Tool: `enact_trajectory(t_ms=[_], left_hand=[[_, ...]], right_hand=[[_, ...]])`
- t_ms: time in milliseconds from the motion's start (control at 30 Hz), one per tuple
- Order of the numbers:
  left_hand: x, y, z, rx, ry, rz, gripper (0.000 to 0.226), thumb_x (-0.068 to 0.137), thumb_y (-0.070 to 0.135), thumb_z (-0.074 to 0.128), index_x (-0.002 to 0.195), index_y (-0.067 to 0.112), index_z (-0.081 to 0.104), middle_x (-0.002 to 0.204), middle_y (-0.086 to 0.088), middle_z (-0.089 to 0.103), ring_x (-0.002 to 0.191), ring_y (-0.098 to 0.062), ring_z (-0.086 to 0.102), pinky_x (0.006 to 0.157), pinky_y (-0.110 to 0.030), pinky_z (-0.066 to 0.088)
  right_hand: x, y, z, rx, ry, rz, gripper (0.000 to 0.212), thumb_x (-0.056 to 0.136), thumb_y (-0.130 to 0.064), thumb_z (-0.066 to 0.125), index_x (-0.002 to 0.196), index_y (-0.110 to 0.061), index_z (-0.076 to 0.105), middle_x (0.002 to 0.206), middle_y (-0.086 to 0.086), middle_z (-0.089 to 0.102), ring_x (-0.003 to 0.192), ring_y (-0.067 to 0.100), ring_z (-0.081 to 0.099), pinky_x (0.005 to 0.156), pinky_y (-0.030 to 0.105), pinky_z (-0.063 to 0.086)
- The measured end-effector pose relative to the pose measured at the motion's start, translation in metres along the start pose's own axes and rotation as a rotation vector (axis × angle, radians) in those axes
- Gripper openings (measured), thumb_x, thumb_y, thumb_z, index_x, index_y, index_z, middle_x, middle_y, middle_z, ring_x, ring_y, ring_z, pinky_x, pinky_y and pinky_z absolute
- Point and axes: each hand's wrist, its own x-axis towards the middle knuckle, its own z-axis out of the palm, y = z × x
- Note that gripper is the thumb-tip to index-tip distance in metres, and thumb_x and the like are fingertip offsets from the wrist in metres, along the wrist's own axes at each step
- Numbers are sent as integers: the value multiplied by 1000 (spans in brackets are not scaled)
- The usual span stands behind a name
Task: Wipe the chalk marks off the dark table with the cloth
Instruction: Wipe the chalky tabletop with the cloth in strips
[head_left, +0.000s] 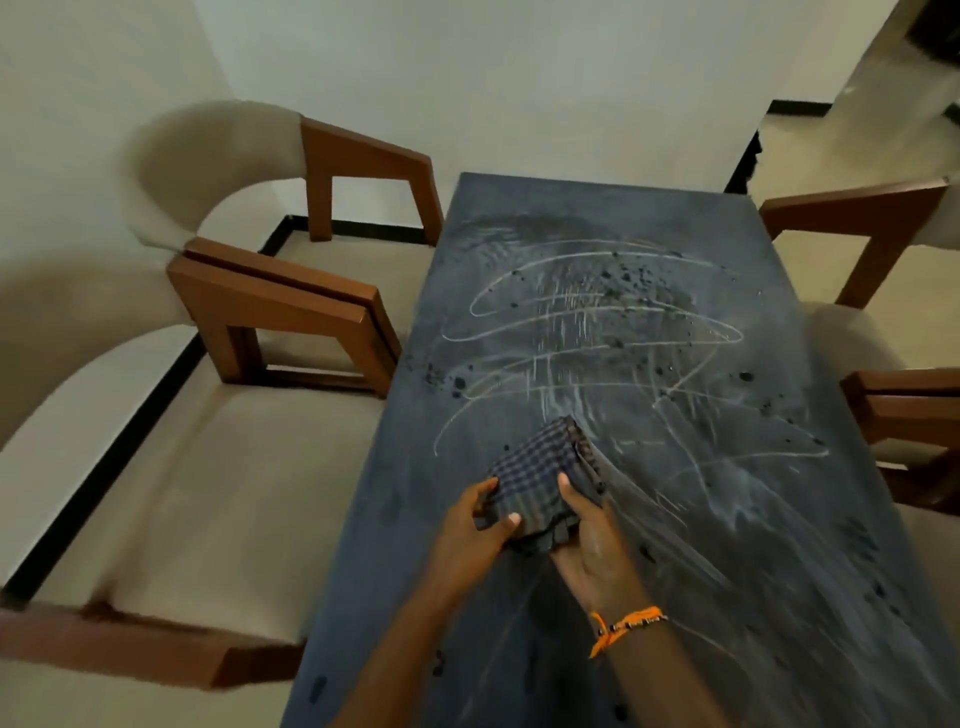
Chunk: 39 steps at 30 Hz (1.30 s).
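A long dark table (519, 613) runs away from me, covered with looping white chalk marks (597, 322) and smeared chalk haze across its middle and right side. A folded dark checked cloth (540, 467) is held just above the table's near middle. My left hand (475, 525) grips the cloth's near left edge, thumb on top. My right hand (589, 545) holds its right side from underneath, palm up, thumb pressed on the fabric. An orange thread bracelet (626, 623) circles my right wrist.
Two wooden armchairs with beige cushions (218, 467) stand along the table's left side, two more chairs (893, 405) on the right. Dark droplet spots (623, 286) dot the table's far half. Pale walls close off the far end.
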Motion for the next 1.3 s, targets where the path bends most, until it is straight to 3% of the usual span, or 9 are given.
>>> enact_trajectory(t_ms=[167,300,500,600,700,800,1000,1200,1300], left_hand=[[73,17,-43,421,-84,171,39,87,19,60,125,17,54,129,-6,55,112,-19,55,95,-28,43],[120,37,-51,549,-64,243,40,86,25,60,125,15,52,129,-6,49,117,-21,50,99,-30,39],[182,52,-58,703,-12,291,49,85,21,62,129,10,45,133,-11,44,122,-27,44,109,-43,29],[213,44,-73,774,76,269,69,81,28,65,140,12,31,148,-10,29,138,-26,24,115,-46,15],[234,28,-88,776,229,139,89,80,38,65,146,9,12,155,-13,8,143,-29,5,116,-45,9],[234,18,-89,585,196,102,105,76,41,70,146,9,-1,157,-10,0,144,-25,1,118,-41,8],[241,-2,-83,534,170,113,128,62,54,75,144,12,-14,156,-2,-14,143,-16,-10,115,-30,2],[242,4,-90,612,123,226,117,70,42,74,146,10,-9,157,-8,-9,144,-22,-6,118,-36,8],[242,9,-82,691,129,128,123,68,50,73,144,6,-13,156,-12,-14,144,-25,-10,116,-36,1]], right_hand=[[43,-5,42,-103,95,-173,27,94,-5,49,119,-10,58,116,8,65,103,23,64,80,38,54],[78,-23,72,-441,256,-432,29,93,-1,51,120,-7,59,118,9,65,110,27,60,98,49,47],[160,-68,99,-1085,297,-887,57,84,14,48,135,-11,50,122,5,62,103,9,58,92,16,44],[214,-71,94,-1676,141,-620,72,88,-34,61,148,-19,24,156,10,25,144,30,21,117,52,7],[255,-65,76,-2108,68,-413,108,64,-90,7,151,-26,-2,159,5,-12,146,27,-16,109,57,-20],[270,-58,69,-2114,152,-620,113,54,-86,-27,149,-31,-4,160,6,-10,146,28,-14,114,54,-12],[324,-9,137,-2157,57,-744,66,92,-63,27,149,-37,5,160,14,-3,146,34,-8,114,53,-11],[334,40,188,-2232,-311,-855,62,92,-56,39,148,-36,20,160,9,-1,147,29,-8,116,50,-11],[335,25,176,-2198,-324,-893,58,94,-53,36,147,-38,19,161,4,2,148,26,-4,117,50,-5]])
